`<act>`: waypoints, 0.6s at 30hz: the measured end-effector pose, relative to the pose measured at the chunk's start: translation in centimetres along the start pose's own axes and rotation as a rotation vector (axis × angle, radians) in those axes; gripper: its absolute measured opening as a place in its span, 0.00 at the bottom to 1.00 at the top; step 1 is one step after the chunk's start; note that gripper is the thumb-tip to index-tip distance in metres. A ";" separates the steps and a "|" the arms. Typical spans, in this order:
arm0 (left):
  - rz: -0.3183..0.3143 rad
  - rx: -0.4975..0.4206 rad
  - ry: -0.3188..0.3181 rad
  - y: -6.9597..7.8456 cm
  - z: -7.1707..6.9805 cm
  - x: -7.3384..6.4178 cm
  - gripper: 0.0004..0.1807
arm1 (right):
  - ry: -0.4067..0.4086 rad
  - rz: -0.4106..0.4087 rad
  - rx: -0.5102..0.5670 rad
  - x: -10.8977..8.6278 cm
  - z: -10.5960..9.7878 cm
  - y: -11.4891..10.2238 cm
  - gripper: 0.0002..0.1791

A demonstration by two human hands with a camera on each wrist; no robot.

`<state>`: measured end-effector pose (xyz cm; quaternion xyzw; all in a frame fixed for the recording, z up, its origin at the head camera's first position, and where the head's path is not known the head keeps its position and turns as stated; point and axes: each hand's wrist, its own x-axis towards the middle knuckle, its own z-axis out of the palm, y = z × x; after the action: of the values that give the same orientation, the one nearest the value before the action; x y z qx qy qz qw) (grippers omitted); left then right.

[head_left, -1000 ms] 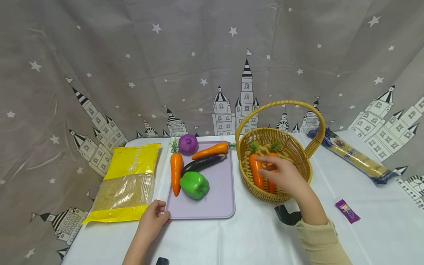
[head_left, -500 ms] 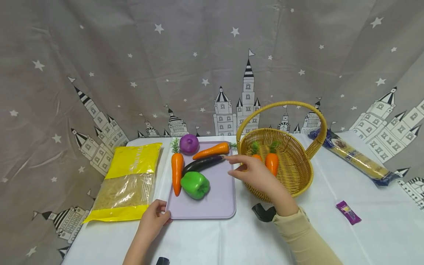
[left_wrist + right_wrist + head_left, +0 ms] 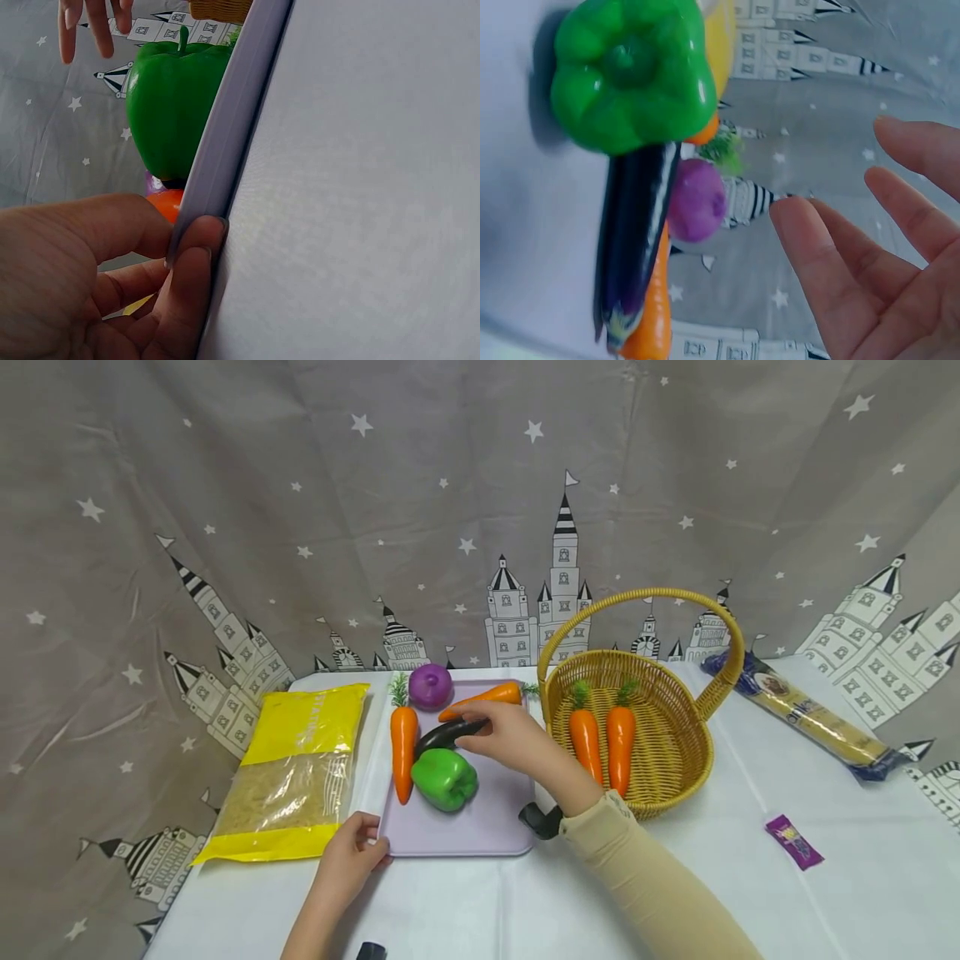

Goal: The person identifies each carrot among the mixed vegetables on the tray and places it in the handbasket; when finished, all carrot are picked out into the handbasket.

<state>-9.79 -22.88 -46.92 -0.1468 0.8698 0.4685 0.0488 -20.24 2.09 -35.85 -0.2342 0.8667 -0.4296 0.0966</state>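
Note:
At its front left corner, the lilac tray (image 3: 480, 835) is pinched between the thumb and fingers of my left hand (image 3: 352, 856). My right hand (image 3: 510, 739) hovers over the tray, its fingers apart and holding nothing. Beneath it lies a dark eggplant (image 3: 639, 232), whose stem end the hand hides in the head view. A green bell pepper (image 3: 444, 779) sits in front of the eggplant. One carrot (image 3: 403, 752) lies along the tray's left side, another carrot (image 3: 502, 693) across the back. A purple onion (image 3: 431, 686) is at the back left.
Right of the tray stands a wicker basket (image 3: 675, 743) with a tall handle and two carrots (image 3: 621, 747) inside. A yellow bag (image 3: 288, 777) lies to the left. Farther right are a long noodle packet (image 3: 810, 718) and a small purple packet (image 3: 793, 842).
My right hand has moved left from over the basket to above the eggplant, uncovering the two carrots in the basket. My left hand has stayed at the tray corner.

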 end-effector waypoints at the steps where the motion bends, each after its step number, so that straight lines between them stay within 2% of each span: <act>1: -0.002 -0.001 0.001 0.0 0.0 0.0 0.16 | -0.010 -0.002 -0.003 0.4 0.3 -0.1 0.23; 6: -0.003 -0.002 0.001 0.0 -0.1 0.0 0.16 | -0.045 -0.011 -0.001 2.3 1.4 -0.8 0.26; 11: 0.005 -0.002 0.006 0.0 0.0 0.0 0.16 | -0.075 0.029 -0.003 4.1 2.5 -1.1 0.26; 18: -0.001 -0.003 0.005 0.0 0.0 -0.1 0.16 | -0.127 0.041 -0.039 6.2 3.6 -1.3 0.27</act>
<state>-9.73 -22.89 -46.86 -0.1487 0.8691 0.4694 0.0468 -23.91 -4.19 -36.82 -0.2449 0.8716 -0.3950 0.1558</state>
